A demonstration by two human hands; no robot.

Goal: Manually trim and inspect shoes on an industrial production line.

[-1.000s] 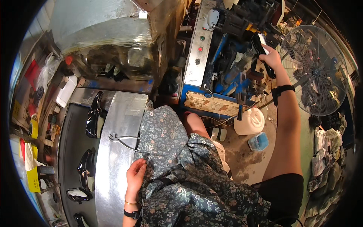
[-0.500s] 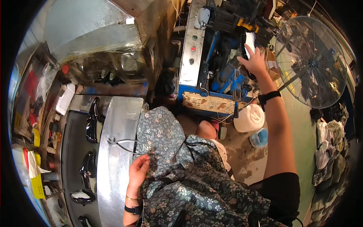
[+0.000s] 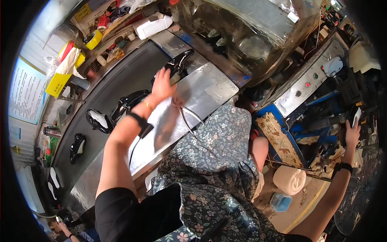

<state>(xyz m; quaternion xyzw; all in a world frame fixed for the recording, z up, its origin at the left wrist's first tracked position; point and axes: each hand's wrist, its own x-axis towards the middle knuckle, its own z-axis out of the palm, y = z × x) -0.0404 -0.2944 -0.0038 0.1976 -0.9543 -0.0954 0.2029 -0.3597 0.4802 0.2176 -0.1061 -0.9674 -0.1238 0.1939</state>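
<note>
My left hand [image 3: 162,85] is over the metal ledge, fingers stretched out at the near end of a glossy black shoe [image 3: 180,62]. Whether they touch it, I cannot tell. Far to the right, my right hand [image 3: 352,132] reaches up to a machine, its fingers apart beside a shoe with a white sole [image 3: 356,116]; contact is unclear there. A pair of metal pincers [image 3: 186,119] lies on the ledge [image 3: 213,80], handles toward my floral apron [image 3: 219,133]. Another black shoe [image 3: 128,104] and a shoe showing its pale underside [image 3: 98,119] sit on the dark belt.
The blue-framed machine [image 3: 282,141] stands at the right with a button panel [image 3: 308,78]. A white jug [image 3: 289,179] and a blue tub [image 3: 281,201] are on the floor. Several more shoes line the belt [image 3: 100,161]. Another person's hand [image 3: 62,227] shows at lower left.
The view has swung left. My left hand has moved from beside the apron and pincers out to the black shoe on the belt. My right hand stays near the white-soled shoe at the machine.
</note>
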